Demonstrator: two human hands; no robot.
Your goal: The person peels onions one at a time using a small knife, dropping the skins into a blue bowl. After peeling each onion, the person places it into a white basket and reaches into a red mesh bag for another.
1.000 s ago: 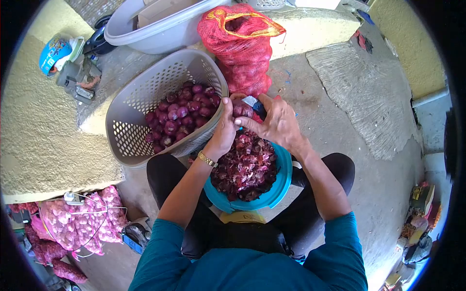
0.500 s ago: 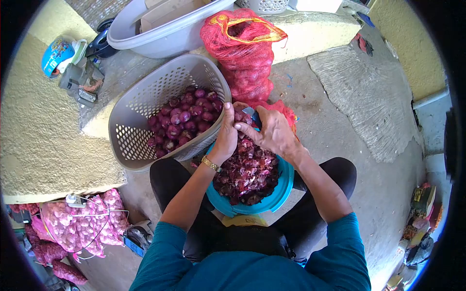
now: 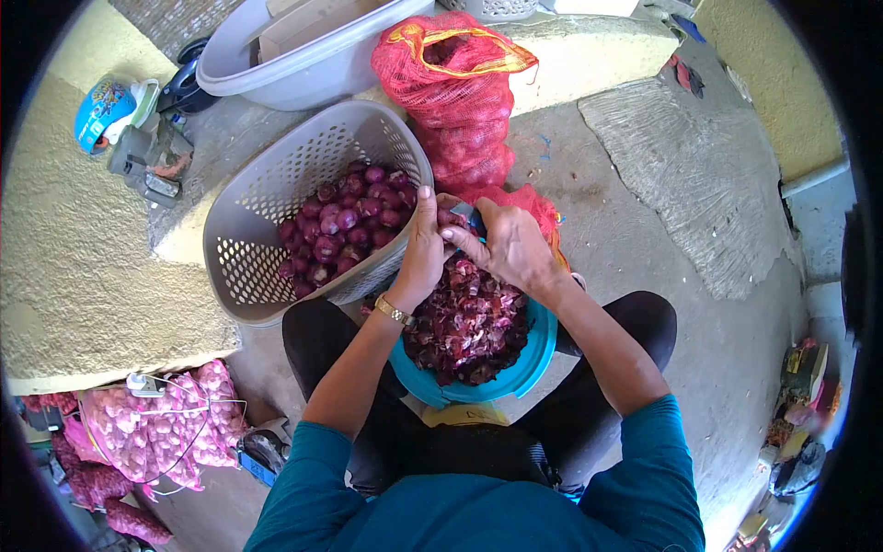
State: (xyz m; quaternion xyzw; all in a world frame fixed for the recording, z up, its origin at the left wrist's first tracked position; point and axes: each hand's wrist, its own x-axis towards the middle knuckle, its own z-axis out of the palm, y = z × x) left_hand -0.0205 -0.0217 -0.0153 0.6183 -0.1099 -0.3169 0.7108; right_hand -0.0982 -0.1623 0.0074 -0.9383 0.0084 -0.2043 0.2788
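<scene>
My left hand [image 3: 423, 262], with a gold watch at the wrist, grips a red onion [image 3: 450, 217] that the fingers partly hide. My right hand [image 3: 518, 250] is closed on a small knife [image 3: 465, 214], its blade against the onion and its handle mostly covered. Both hands are above a teal basin [image 3: 546, 359] between my legs, heaped with dark red onion skins [image 3: 469, 322]. To the left, a grey perforated basket [image 3: 267, 195] leans tilted and holds many purple onions [image 3: 346, 219]. Just beyond the hands stands a red mesh sack [image 3: 464, 138] of onions, its top open.
A large pale tub [image 3: 313, 69] sits on the ledge at the back. A blue helmet-like object [image 3: 103, 112] lies at upper left. Bags of garlic-like bulbs [image 3: 166, 419] stand at lower left. Concrete floor [image 3: 635, 248] stretches to the right, with assorted goods along the wall.
Both hands stay together on the onion and knife, with slight shifts of the fingers and blade. The whole view has moved a little.
</scene>
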